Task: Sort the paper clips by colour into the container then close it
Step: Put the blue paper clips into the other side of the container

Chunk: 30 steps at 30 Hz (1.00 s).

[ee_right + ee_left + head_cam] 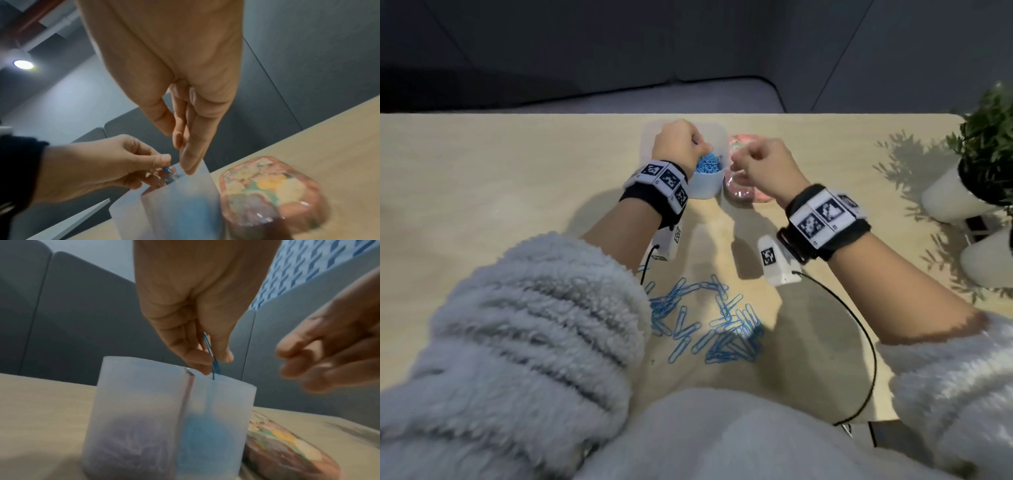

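Note:
A translucent white container point(144, 402) stands at the far middle of the table, split by a divider. Purple clips point(131, 447) fill its left compartment and blue clips point(709, 165) the right one. My left hand point(213, 363) hovers over the rim and pinches one blue paper clip point(210, 352) between thumb and fingers, above the blue compartment. My right hand point(179, 146) hangs just right of it with fairly straight fingers and no clip showing in it, fingertips close to the container's rim. Several blue clips point(705, 325) lie loose on the table near me.
The pink floral lid point(271, 186) lies on the table right of the container, under my right hand. Two white plant pots point(955, 195) with a leafy plant point(989, 137) stand at the right edge. A black cable point(859, 325) trails from my right wrist.

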### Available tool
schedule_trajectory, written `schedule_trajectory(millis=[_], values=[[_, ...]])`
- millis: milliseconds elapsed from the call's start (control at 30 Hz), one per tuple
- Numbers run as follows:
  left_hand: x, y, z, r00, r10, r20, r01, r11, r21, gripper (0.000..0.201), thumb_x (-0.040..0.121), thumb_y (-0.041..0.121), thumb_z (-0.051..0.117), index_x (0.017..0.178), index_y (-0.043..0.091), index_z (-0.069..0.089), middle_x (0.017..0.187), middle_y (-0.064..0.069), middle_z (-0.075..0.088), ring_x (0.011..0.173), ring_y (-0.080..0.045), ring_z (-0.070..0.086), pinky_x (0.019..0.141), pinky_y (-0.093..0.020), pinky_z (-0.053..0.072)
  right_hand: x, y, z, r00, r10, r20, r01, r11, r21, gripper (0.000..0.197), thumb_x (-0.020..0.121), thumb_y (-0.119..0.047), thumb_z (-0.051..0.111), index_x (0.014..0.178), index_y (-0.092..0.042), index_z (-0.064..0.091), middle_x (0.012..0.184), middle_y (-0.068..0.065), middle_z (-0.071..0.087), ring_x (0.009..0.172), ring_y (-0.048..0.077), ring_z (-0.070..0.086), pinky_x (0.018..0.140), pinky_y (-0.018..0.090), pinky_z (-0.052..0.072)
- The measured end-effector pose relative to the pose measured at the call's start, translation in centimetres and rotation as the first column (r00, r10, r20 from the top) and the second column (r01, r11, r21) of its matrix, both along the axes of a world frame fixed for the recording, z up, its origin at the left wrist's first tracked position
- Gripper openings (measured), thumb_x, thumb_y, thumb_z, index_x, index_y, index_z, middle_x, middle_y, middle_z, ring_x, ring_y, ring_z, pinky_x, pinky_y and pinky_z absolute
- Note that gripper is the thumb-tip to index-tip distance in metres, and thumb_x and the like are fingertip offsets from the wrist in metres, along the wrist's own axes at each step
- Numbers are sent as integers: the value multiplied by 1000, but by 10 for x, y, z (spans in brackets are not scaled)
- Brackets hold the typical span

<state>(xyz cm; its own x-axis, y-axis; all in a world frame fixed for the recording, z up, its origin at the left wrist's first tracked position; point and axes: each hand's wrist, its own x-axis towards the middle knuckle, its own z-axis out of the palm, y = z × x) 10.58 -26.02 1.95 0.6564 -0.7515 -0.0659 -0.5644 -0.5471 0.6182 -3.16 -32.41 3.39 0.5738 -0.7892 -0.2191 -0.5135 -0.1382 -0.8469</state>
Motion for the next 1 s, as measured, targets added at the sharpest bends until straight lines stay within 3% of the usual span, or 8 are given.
schedule_trajectory(millis=[100, 167, 267, 367, 500, 633, 867, 1000], values=[[-7, 0, 2, 992, -73, 105, 61, 992, 109, 34, 88, 41, 52, 86, 10, 66, 95, -12, 70, 90, -33, 63, 75, -35, 47, -38, 19, -6, 999, 51, 12, -51, 999, 5, 19, 91, -5, 48, 82, 4, 62, 71, 12, 63, 56, 9, 63, 61, 32, 57], [-14, 14, 8, 976, -122, 181, 111, 992, 67, 35, 91, 40, 45, 95, 12, 67, 101, -10, 69, 95, -31, 61, 77, -35, 46, -65, 32, -15, 970, 200, -135, -215, 971, -108, 18, 92, -13, 50, 86, 0, 62, 72, 10, 64, 56, 13, 62, 60, 34, 55], [-20, 62, 3, 955, -163, 247, 178, 983, -39, 24, 91, 30, 47, 96, 15, 65, 106, -5, 64, 94, -25, 59, 75, -31, 42, -111, 49, -35, 743, 483, -463, -580, 810, -86, 29, 86, -27, 60, 107, -6, 59, 96, 9, 65, 83, 24, 59, 79, 35, 48], [-19, 129, -29, 950, -284, 131, 267, 955, 130, 23, 89, 28, 53, 103, 13, 65, 109, -6, 61, 94, -26, 58, 79, -33, 43, -151, 70, -53, 573, 582, -577, -700, 714, 24, 70, 78, -46, 67, 131, -9, 41, 117, 7, 47, 105, 26, 54, 89, 36, 45], [-16, 197, -63, 933, -359, 40, 314, 860, 402, 83, 72, 65, 39, 131, 8, 47, 141, -17, 42, 126, -37, 40, 108, -42, 31, -173, 98, -73, 566, 582, -584, -706, 708, 20, 114, 60, -61, 73, 145, -11, 16, 133, 7, 33, 118, 28, 48, 92, 40, 47], [-46, 220, -67, 883, -468, 19, 376, 732, 568, 129, 49, 93, 11, 146, 9, 21, 157, -11, 16, 143, -30, 15, 118, -37, 13, -158, 123, -83, 602, 573, -556, -722, 687, -75, 117, 58, -58, 77, 144, -11, 13, 131, 8, 34, 115, 30, 49, 85, 39, 49], [-113, 214, -73, 904, -428, 11, 372, 798, 474, 98, 71, 61, -3, 144, -1, 18, 155, -20, 13, 145, -33, 9, 120, -36, 2, -104, 137, -84, 618, 579, -532, -736, 663, -133, 70, 87, -34, 60, 142, -7, 26, 128, 15, 40, 109, 33, 53, 87, 39, 45], [-119, 215, -64, 913, -402, -76, 398, 829, 393, 74, 93, 51, 34, 147, 7, 9, 158, -13, 2, 146, -28, -1, 119, -34, 0, -101, 134, -78, 656, 550, -518, -711, 680, -178, 60, 87, -42, 57, 134, -11, 36, 124, 11, 46, 103, 31, 56, 80, 38, 46]])
